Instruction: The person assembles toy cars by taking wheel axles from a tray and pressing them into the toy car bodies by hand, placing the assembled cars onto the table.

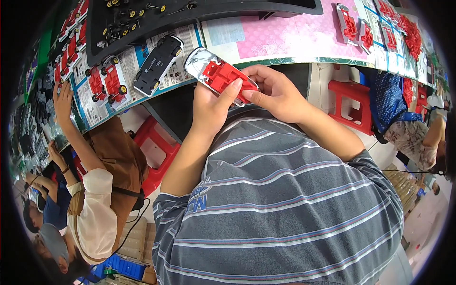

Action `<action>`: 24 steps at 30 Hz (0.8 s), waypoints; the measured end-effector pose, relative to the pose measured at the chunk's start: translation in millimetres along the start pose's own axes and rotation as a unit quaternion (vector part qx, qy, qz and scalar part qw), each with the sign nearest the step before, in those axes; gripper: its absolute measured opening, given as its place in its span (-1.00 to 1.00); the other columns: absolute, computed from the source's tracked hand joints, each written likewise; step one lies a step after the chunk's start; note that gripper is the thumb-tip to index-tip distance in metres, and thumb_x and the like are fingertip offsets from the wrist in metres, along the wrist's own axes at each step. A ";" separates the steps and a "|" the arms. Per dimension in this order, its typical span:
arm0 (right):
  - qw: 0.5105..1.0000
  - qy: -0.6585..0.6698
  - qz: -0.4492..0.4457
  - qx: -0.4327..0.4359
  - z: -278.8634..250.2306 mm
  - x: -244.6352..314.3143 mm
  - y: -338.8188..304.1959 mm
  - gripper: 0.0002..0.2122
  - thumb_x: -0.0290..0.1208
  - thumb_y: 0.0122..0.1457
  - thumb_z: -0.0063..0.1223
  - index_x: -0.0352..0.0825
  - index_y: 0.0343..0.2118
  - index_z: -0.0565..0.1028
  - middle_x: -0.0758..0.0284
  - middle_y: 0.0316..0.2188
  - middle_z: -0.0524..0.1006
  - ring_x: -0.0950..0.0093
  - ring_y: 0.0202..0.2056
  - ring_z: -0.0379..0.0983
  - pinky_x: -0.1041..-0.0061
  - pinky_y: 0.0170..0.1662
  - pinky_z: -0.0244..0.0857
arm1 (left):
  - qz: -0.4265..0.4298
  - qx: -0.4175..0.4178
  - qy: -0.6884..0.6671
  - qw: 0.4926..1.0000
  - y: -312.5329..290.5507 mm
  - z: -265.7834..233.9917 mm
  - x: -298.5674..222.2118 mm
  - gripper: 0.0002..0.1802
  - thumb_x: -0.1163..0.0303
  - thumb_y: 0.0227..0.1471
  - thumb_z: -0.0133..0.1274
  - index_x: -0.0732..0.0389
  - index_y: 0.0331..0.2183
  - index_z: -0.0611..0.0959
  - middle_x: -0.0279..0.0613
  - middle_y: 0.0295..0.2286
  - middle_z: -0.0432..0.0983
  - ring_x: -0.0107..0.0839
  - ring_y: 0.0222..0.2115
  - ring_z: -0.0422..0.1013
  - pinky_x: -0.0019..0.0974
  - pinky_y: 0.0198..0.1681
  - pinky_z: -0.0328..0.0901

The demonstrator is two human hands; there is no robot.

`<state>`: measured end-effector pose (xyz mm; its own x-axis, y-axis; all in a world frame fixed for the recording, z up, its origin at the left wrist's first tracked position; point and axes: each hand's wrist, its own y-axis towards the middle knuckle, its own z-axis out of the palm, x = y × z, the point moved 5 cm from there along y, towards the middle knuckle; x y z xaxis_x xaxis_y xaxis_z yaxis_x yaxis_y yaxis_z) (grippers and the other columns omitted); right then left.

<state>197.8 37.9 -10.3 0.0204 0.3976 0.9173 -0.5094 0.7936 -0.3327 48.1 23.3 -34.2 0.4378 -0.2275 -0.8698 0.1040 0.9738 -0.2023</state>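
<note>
A toy car body [221, 76], white outside with a red inner part, lies upside down between my two hands above the table's near edge. My left hand [211, 107] grips it from below, the thumb pressed on the red part. Around its right end curl the fingers of my right hand [278, 92], with that thumb on the red part too. Just left of it, an overturned toy car with a black base [160, 64] rests on the printed paper. Beside that are overturned toy cars with red insides and yellow-hubbed wheels [114, 81].
A black tray [228, 10] across the far side holds several wheel axles [126, 26]. More car bodies [347, 23] lie on the right, near a red heap [411, 35]. At the left, a co-worker's hand [62, 102] reaches to the table. Red stools [351, 104] stand below.
</note>
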 end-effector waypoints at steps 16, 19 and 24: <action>0.997 0.035 -0.007 0.071 -2.2 8.3 -2.3 -0.59 -0.41 0.25 0.12 -0.45 0.09 0.31 0.29 -0.12 0.49 0.58 -0.10 0.42 0.57 0.00 0.31 | -0.019 -0.048 -0.066 0.997 -2.5 -0.2 -5.3 -0.66 0.28 0.16 0.11 0.32 -0.11 0.55 -0.26 -0.29 0.54 -0.55 -0.31 0.45 -0.47 -0.28 0.33; 0.999 0.001 0.003 0.053 -1.8 7.2 -3.0 -0.62 -0.45 0.28 0.08 -0.45 0.09 0.31 0.29 -0.12 0.49 0.59 -0.11 0.43 0.57 0.00 0.33 | 0.000 -0.042 -0.040 0.998 -1.9 -1.5 -2.6 -0.68 0.29 0.17 0.10 0.32 -0.14 0.56 -0.26 -0.29 0.54 -0.56 -0.31 0.45 -0.46 -0.25 0.33; 0.999 -0.005 0.001 0.045 -1.5 6.9 -4.2 -0.65 -0.49 0.29 0.04 -0.47 0.09 0.33 0.30 -0.14 0.51 0.62 -0.14 0.45 0.59 -0.03 0.36 | 0.017 -0.048 0.006 0.999 -4.3 1.0 -6.9 -0.70 0.29 0.17 0.11 0.31 -0.16 0.57 -0.27 -0.29 0.54 -0.57 -0.30 0.44 -0.45 -0.22 0.33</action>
<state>201.3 38.1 -2.9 0.0108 0.3938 0.9191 -0.5852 0.7478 -0.3136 45.6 20.7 -26.9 0.4294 -0.1943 -0.8820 0.0019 0.9768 -0.2143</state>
